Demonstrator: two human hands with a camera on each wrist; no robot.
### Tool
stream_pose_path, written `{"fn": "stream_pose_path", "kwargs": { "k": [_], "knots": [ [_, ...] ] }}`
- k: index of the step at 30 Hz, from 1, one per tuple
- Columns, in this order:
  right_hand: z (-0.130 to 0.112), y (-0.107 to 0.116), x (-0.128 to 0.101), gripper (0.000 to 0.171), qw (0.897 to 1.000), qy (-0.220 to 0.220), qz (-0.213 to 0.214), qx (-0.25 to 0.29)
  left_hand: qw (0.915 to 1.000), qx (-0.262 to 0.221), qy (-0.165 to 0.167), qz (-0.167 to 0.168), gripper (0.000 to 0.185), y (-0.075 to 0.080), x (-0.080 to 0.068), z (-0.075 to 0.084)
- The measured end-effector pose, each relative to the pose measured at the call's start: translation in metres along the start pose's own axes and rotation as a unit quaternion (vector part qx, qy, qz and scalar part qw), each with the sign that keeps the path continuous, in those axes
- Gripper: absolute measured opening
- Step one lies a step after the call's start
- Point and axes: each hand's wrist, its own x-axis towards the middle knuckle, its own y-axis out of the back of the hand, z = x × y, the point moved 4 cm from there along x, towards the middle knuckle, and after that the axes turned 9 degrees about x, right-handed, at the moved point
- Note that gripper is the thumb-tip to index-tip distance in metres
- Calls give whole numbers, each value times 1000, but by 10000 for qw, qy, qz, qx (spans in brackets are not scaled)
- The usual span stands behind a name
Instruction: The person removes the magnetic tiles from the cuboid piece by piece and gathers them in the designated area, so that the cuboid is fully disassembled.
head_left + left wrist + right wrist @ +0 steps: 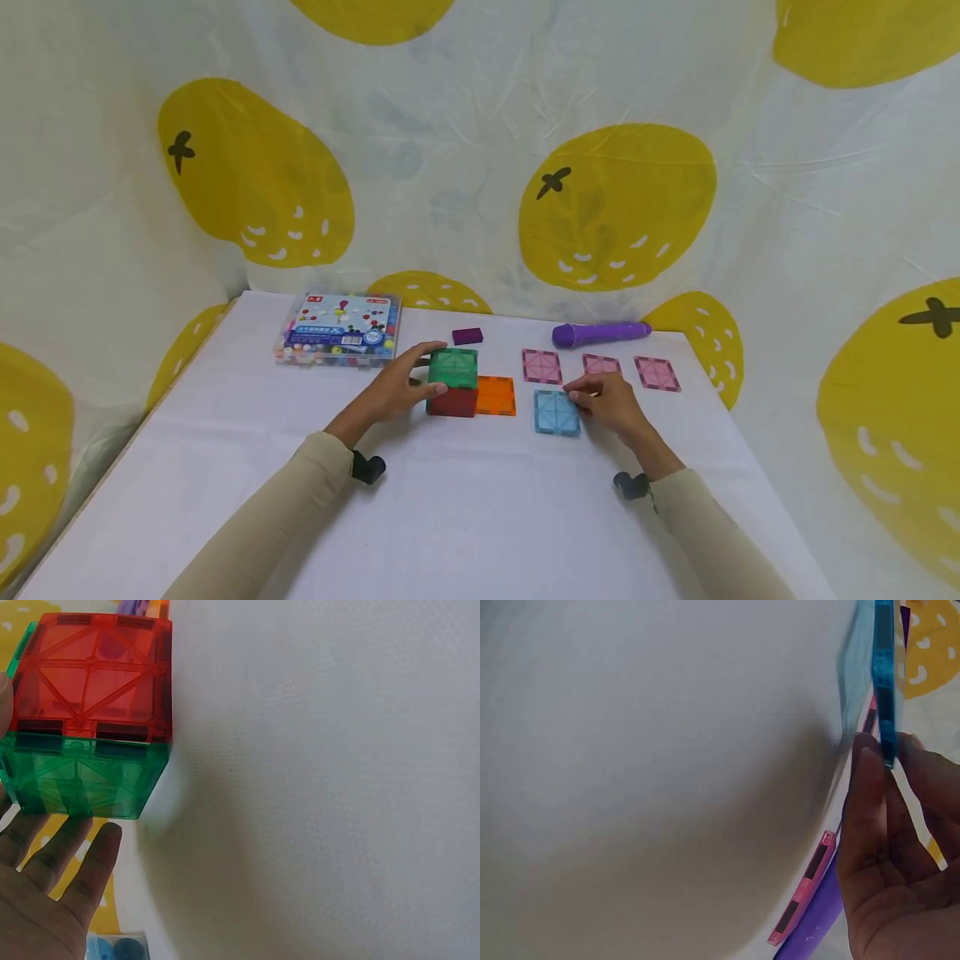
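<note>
A cube of clear magnetic tiles (453,403), green on top and red in front, stands mid-table. My left hand (392,388) holds it from the left, thumb at the near side and index finger at the far top edge. In the left wrist view the other fingers (94,866) reach out below the cube's green side. An orange tile (497,395) lies flat against the cube's right side. My right hand (611,406) pinches a light blue square magnetic tile (557,412) by its edge. The right wrist view shows this blue tile (884,671) edge-on, raised off the table.
Three pink tiles (542,367) lie in a row beyond the blue one. Behind them is a purple toy microphone (602,334). A small dark purple block (467,336) sits behind the cube. At back left lies a clear box of colored beads (337,329). A patterned curtain borders the table.
</note>
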Motion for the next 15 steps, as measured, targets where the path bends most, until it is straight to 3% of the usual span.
{"fn": "stream_pose_path", "kwargs": {
  "k": [5,8,15],
  "knots": [
    [-10,-1,-3,15,9971,250,179,-696,10000,-19,40,0,74,0,0,0],
    [-20,-5,-5,21,9955,404,200,-831,10000,-26,52,-13,73,0,0,-1],
    [-42,-32,-4,53,9914,904,-420,-843,10000,-32,-41,-10,74,0,0,-1]
  ]
}}
